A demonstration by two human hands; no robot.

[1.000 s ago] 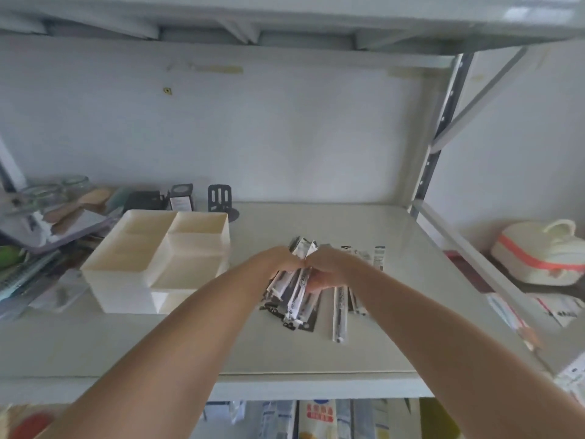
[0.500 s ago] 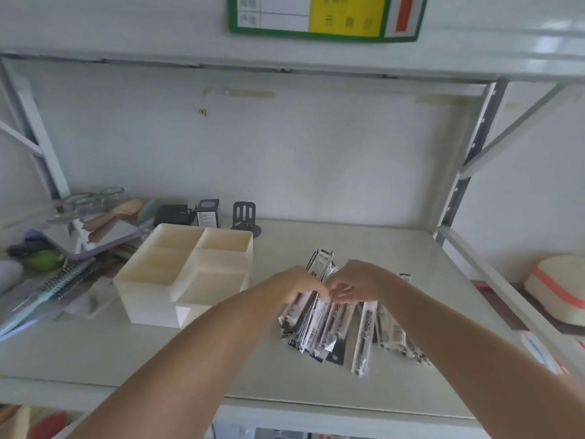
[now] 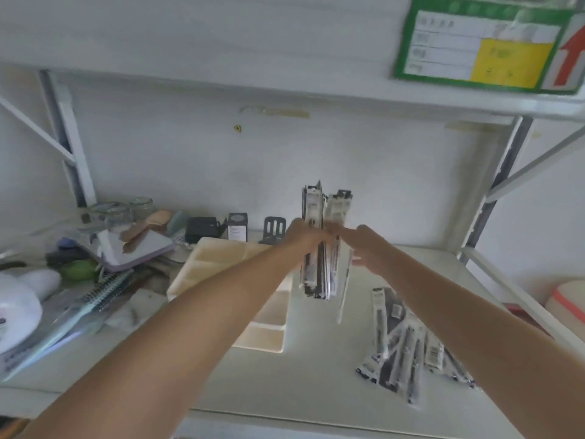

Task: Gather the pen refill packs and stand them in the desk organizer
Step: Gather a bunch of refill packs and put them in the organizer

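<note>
A bundle of pen refill packs stands upright in the air above the shelf, just right of the cream desk organizer. My left hand grips the bundle at its middle. My right hand touches the bundle's right side, fingers around the outer packs. One thin white refill hangs loose below the bundle. Several more packs lie in a heap on the shelf at the right, partly under my right forearm. The organizer has several open compartments; my left arm hides part of it.
Clutter fills the shelf's left side: a spiral notebook, a tablet-like slab, glass jars, a white round object. Small black items stand behind the organizer. A shelf with a green-yellow label is overhead. Metal uprights flank both sides.
Both hands have lifted a bundle of packs off the shelf and turned it upright near the organizer. The other packs stay lying on the shelf. The camera has tilted up.
</note>
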